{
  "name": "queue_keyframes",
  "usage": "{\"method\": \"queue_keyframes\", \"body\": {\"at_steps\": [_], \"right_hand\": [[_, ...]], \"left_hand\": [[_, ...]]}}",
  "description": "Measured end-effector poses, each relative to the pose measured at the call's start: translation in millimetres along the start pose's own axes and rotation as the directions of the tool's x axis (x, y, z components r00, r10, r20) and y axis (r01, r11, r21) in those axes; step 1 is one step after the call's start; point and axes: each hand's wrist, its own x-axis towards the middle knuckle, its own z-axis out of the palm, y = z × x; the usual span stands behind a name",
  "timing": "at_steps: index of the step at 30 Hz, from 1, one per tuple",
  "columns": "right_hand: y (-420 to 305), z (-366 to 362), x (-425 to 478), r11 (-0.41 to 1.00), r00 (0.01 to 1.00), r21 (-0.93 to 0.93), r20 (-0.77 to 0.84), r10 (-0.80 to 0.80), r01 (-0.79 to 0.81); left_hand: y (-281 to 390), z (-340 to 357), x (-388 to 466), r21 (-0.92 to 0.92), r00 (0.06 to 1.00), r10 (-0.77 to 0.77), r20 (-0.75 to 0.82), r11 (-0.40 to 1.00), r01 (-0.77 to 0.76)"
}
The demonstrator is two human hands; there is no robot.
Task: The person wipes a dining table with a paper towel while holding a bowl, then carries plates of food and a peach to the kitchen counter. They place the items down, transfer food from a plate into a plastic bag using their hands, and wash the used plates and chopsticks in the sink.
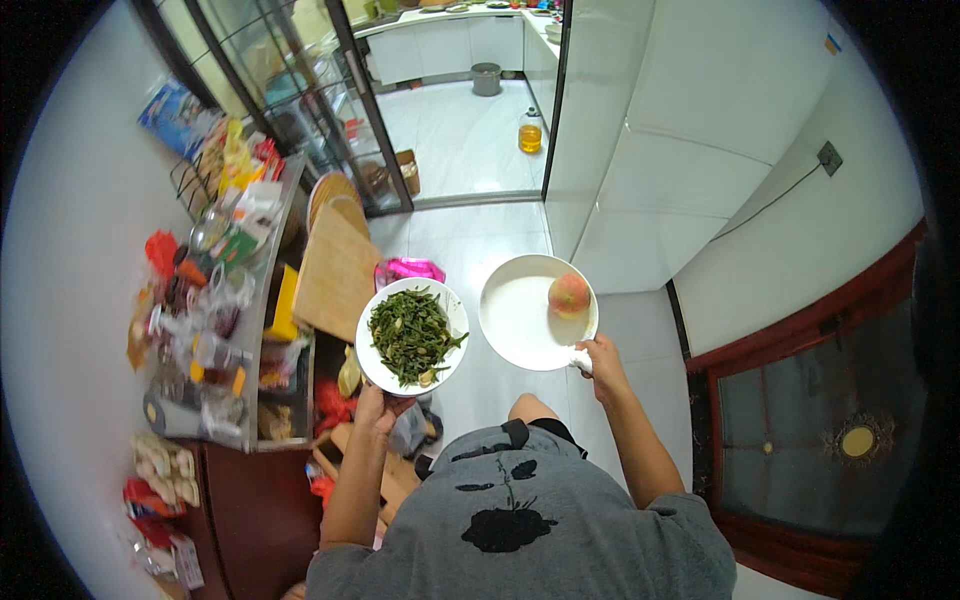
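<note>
My left hand (382, 409) supports a white plate (362, 339) from below at its near rim. Chopped green vegetables (409, 334) with a few pale pieces are heaped on it. My right hand (606, 367) grips the short white handle (581, 358) of a round white pan (517, 315). One peach (569, 295), red and yellow, lies in the pan toward its right wall. Both vessels are held apart, in front of my body and above the tiled floor. The fingers under the plate are mostly hidden.
A cluttered metal shelf (279, 225) with bags and jars runs along the left wall. A wooden board (337, 274) leans beside it, near a pink package (411, 270). Ahead, a sliding glass door frame (375, 120) opens onto a kitchen. Inside stand an oil jug (529, 135) and a grey pot (486, 79). White cabinets (667, 165) flank the right.
</note>
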Motion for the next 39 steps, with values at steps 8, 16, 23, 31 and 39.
{"method": "queue_keyframes", "body": {"at_steps": [8,16,23,31,39], "right_hand": [[-84,27,198,0.991,0.991,-0.002,0.029,-0.13,0.13],[-166,107,381,0.999,0.995,-0.013,0.09,-0.034,0.035],[-222,155,550,0.999,0.997,-0.003,0.055,-0.054,0.054],[-303,154,715,0.999,0.988,0.041,-0.157,-0.005,0.012],[-374,173,912,0.983,0.98,0.131,-0.167,-0.108,0.131]], "left_hand": [[94,112,164,-0.008,1.0,-0.018,0.012,1.0,0.018],[170,135,293,-0.069,0.998,-0.029,-0.05,0.997,0.026],[277,210,446,-0.076,0.989,0.097,0.109,0.993,-0.089],[425,387,616,0.112,0.984,0.011,0.18,0.993,-0.031],[510,494,767,0.01,0.977,-0.017,0.215,1.0,0.015]]}}
